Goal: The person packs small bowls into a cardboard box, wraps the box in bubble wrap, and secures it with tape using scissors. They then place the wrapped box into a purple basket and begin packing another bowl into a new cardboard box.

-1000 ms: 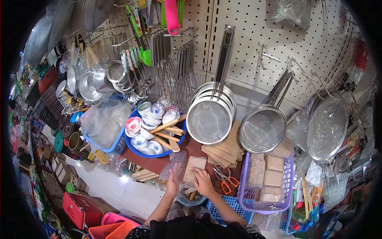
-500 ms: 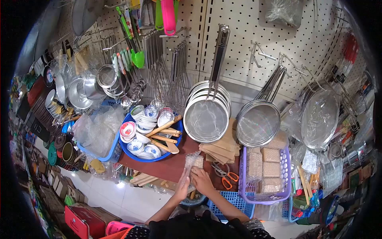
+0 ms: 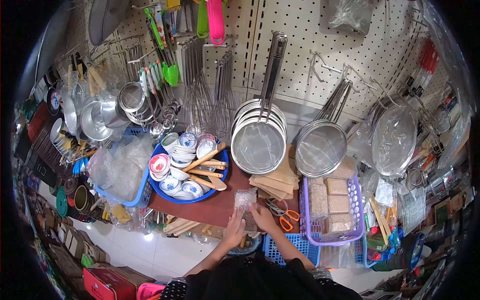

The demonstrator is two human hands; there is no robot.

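Note:
A small bubble-wrapped packet (image 3: 245, 198) lies on the brown tabletop (image 3: 215, 212) in front of me. My left hand (image 3: 234, 228) rests at its lower left edge with the fingers stretched out. At its right side is my right hand (image 3: 262, 218), its fingers bent against the wrap; the fingertips are too small to make out clearly. Orange-handled scissors (image 3: 288, 220) lie just right of my right hand. Brown paper sheets (image 3: 272, 186) are spread behind the packet.
A blue basin (image 3: 190, 200) of small bowls and wooden utensils stands left. The purple basket (image 3: 332, 240) at right holds several wrapped blocks. Strainers (image 3: 258, 147) hang behind, and a blue basket (image 3: 135, 202) holds plastic wrap. Another blue basket (image 3: 291, 250) sits below the table edge.
The wrap that stood raised between my hands now lies folded over the packet. My left hand has flattened beside it, and my right hand has moved slightly right.

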